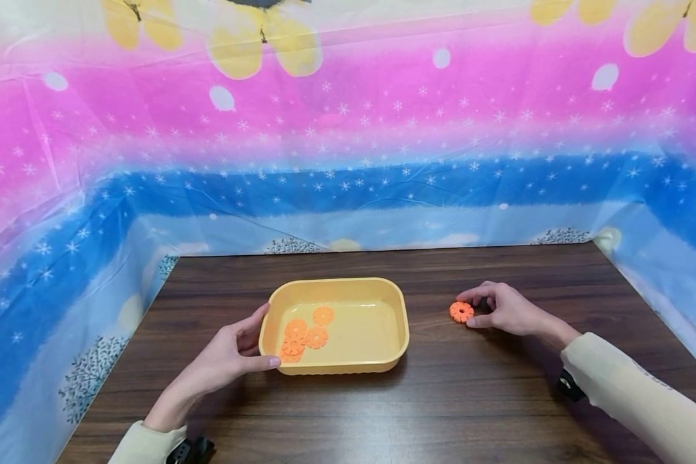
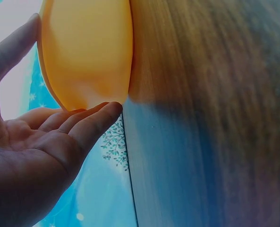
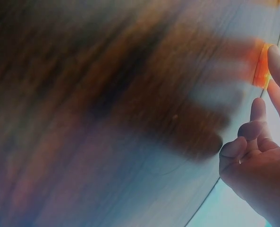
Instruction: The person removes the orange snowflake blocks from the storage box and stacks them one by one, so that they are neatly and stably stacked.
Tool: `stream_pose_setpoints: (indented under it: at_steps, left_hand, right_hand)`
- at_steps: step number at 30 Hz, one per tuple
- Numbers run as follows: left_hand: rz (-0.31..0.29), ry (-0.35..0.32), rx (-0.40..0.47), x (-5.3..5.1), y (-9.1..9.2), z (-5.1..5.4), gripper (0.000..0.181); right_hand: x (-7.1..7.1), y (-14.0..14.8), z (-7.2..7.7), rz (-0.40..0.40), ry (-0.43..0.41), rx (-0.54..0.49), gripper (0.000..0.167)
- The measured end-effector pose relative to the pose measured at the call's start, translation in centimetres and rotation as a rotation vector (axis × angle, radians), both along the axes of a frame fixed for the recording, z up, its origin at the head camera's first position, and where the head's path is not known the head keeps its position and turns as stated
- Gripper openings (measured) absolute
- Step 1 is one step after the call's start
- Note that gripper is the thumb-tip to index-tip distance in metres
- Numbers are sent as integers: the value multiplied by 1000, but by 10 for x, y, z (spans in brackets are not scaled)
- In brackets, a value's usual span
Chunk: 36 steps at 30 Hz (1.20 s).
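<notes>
A yellow plastic tray (image 1: 362,332) stands on the table, several orange interlocking discs (image 1: 323,316) lying flat toward its left end, some overlapping. My left hand (image 1: 220,361) holds that end, the thumb at the front corner and the fingers behind it. In the left wrist view, the fingertips touch the end wall of the tray (image 2: 90,52). To the right of the tray, my right hand (image 1: 513,310) pinches an orange notched disc (image 1: 455,314) between thumb and finger. The right wrist view shows this disc (image 3: 262,66) edge-on near the tabletop; whether several are stacked is unclear.
The dark wood-grain table (image 1: 441,399) carries the tray. A patterned cloth (image 1: 348,142) in pink and blue hangs behind the table and along both sides. Each forearm wears a pale sleeve (image 1: 626,380) and a black wrist device (image 1: 190,451).
</notes>
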<state>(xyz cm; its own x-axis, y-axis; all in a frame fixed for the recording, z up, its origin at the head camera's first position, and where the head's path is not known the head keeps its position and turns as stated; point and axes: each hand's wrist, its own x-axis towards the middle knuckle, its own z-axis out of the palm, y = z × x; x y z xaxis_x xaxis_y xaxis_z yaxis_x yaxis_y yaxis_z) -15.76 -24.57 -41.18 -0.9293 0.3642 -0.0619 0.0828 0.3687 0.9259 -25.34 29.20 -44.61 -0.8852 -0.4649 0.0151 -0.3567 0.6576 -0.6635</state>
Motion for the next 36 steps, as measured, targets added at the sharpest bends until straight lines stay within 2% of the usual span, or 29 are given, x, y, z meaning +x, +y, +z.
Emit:
stream_pose_setpoints:
  at_steps: [36]
  left_hand:
    - [9, -16, 5, 0, 1, 1, 101]
  right_hand:
    - [2, -2, 4, 11, 13, 18, 40]
